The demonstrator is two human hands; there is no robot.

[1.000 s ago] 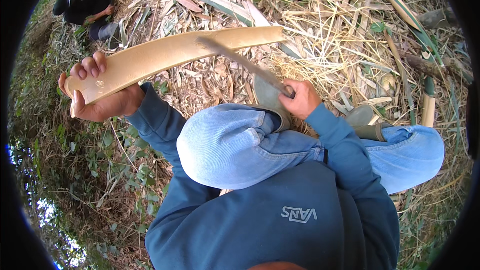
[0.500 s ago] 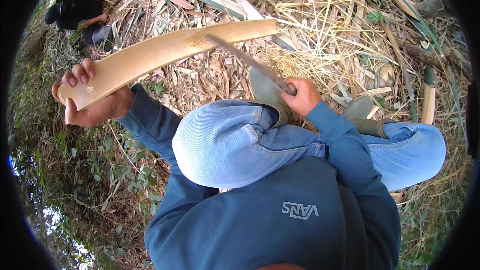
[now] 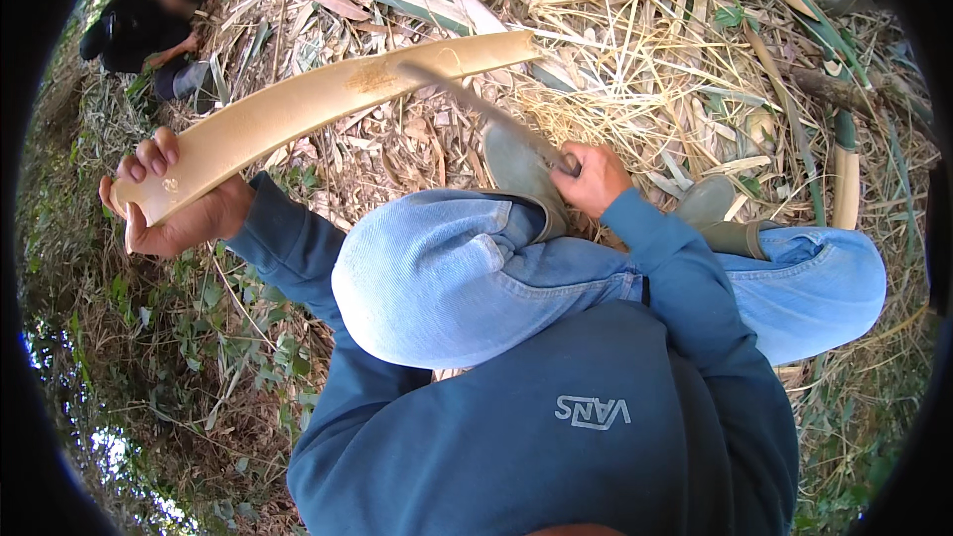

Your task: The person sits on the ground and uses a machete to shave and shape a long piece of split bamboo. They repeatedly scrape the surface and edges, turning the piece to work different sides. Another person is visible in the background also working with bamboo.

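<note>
Our left hand [image 3: 194, 210] clamps one end of a pale curved strip [image 3: 268, 117], which extends forward and right from it. Our right hand [image 3: 594, 181] is wrapped around a knife [image 3: 486, 111], its blade pointing leftward over the strip; pale shavings [image 3: 635, 69] lie beyond.

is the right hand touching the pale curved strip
Apart. The head view shows it: between the right hand and the pale curved strip a plain gap remains, with dry ground litter visible in it.
</note>
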